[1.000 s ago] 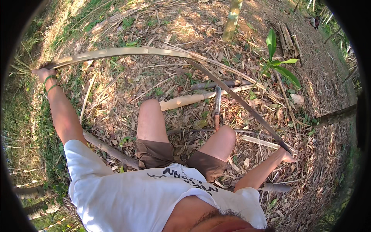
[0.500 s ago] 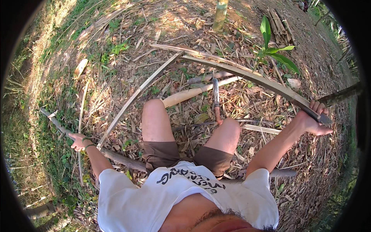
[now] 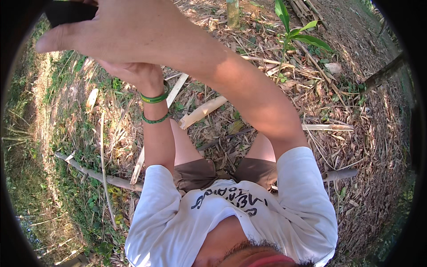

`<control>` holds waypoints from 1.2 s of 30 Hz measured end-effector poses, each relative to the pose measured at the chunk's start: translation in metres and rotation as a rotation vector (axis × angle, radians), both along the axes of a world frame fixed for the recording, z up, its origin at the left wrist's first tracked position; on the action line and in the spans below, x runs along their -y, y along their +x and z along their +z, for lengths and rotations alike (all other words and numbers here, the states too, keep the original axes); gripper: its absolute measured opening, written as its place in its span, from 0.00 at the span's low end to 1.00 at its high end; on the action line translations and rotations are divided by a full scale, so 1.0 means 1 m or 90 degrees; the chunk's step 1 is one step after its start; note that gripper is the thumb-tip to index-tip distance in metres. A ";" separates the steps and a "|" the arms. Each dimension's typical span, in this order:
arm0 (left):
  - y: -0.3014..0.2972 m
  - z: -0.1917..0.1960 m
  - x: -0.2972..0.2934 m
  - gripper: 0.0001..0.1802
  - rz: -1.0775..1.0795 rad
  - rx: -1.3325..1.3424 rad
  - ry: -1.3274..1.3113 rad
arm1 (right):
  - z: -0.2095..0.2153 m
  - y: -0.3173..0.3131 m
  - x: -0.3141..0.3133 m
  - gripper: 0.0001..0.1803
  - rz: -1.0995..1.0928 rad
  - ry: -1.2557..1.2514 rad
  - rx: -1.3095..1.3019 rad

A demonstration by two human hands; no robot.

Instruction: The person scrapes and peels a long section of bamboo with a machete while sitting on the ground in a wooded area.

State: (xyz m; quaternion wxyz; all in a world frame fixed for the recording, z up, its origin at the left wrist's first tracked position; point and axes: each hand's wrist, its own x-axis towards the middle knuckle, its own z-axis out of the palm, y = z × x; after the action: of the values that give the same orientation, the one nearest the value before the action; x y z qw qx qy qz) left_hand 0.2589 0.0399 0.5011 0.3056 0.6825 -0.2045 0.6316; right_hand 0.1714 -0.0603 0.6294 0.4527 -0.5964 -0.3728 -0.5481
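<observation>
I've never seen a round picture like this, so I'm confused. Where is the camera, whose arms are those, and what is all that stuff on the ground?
There is no machine here. The camera sits on a person's head and looks down, and its wide lens bends the picture into a circle. The arms are that person's own, raised close to the lens. The right hand looks huge because it is so near; the left hand is just behind it, with green wristbands. Something dark sits at the top edge by the fingers, but I cannot tell what it is or whether it is held. On the ground lie dry leaves, split bamboo pieces and a long stick.
</observation>
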 end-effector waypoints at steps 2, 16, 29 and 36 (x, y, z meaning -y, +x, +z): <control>-0.001 -0.006 -0.007 0.38 0.045 0.026 -0.109 | -0.018 0.022 -0.026 0.35 -0.022 0.013 -0.028; -0.092 0.033 -0.138 0.15 -0.445 0.028 -0.437 | -0.550 0.003 0.096 0.33 -0.458 0.079 -1.062; -0.139 0.057 -0.266 0.16 -0.901 0.019 -0.454 | -0.607 -0.030 0.133 0.30 -0.665 0.087 -1.386; -0.112 0.022 -0.208 0.16 -0.839 -0.041 -0.510 | -0.626 -0.030 0.133 0.26 -0.627 -0.160 -1.336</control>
State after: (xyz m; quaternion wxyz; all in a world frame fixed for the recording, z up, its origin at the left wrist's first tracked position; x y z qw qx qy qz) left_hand 0.1468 0.2481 0.5234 0.8482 0.2751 -0.3155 0.3244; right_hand 0.1415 -0.1932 0.0036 0.2151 -0.8779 0.4047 0.1385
